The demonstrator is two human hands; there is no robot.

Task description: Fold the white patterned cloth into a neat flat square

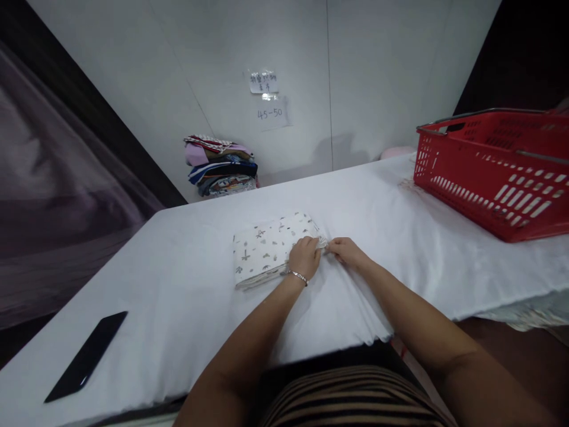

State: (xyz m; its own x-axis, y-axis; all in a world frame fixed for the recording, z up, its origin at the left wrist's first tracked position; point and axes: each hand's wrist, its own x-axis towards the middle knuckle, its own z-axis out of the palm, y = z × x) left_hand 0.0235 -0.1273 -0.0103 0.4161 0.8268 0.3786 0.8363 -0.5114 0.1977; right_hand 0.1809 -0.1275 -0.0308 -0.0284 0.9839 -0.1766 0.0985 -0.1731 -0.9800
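A folded white cloth (267,246) with a scattered grey-brown leaf-like print lies flat on the white-covered table in front of me. Its layers show along the near edge. My left hand (304,258), a bracelet at its wrist, rests over the cloth's right end, with curled fingers closed at a small bunched bit of pale fabric. From the right, my right hand (349,250) pinches that same bit between thumb and fingers. Whether the bunched bit is a corner or a tie of the cloth I cannot tell.
A red plastic basket (489,178) stands on the table at the right. Several folded textiles are stacked (222,166) by the wall beyond the far edge. A dark flat object (89,356) lies at the near left. Two paper notes (269,112) hang on the wall.
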